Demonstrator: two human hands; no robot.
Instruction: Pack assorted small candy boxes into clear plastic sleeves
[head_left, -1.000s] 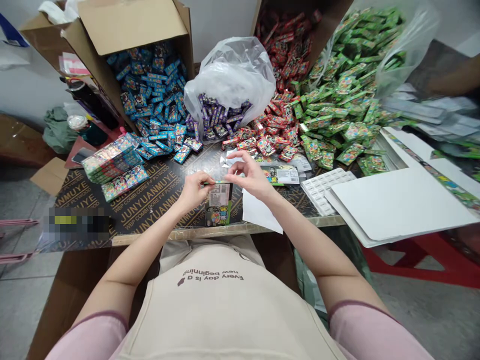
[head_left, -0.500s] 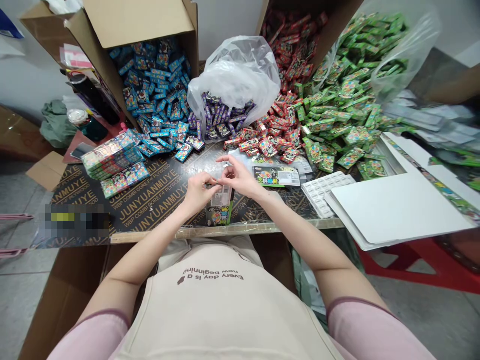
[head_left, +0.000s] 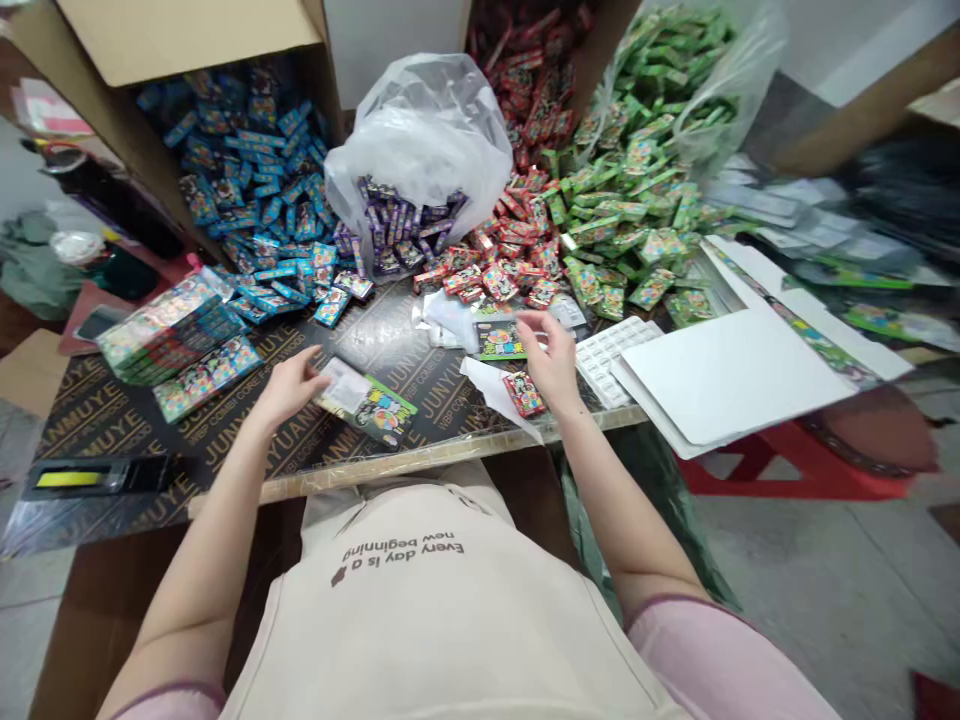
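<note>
My left hand (head_left: pixel 289 385) grips the end of a filled display pack (head_left: pixel 365 401), which lies nearly flat on the dark plywood table (head_left: pixel 112 420). My right hand (head_left: pixel 551 358) hovers to the right with its fingers loosely spread and nothing in them. It is just above a small red packet (head_left: pixel 523 393) and a white paper strip (head_left: pixel 495 392). Just beyond that hand, another printed pack (head_left: pixel 501 341) lies on clear bags (head_left: pixel 450 318).
Heaps of small packets fill the back: blue (head_left: pixel 255 200) in a cardboard box, purple (head_left: pixel 401 225) in a clear bag, red (head_left: pixel 517 250), green (head_left: pixel 630 200). Stacked finished packs (head_left: pixel 176 335) lie at left. A white blister tray (head_left: pixel 611 355) and white boards (head_left: pixel 731 375) sit at right.
The hands have parted. The left one has carried the pack leftward and laid it down; the right one has let go and moved right toward the red packet. The view has swung right.
</note>
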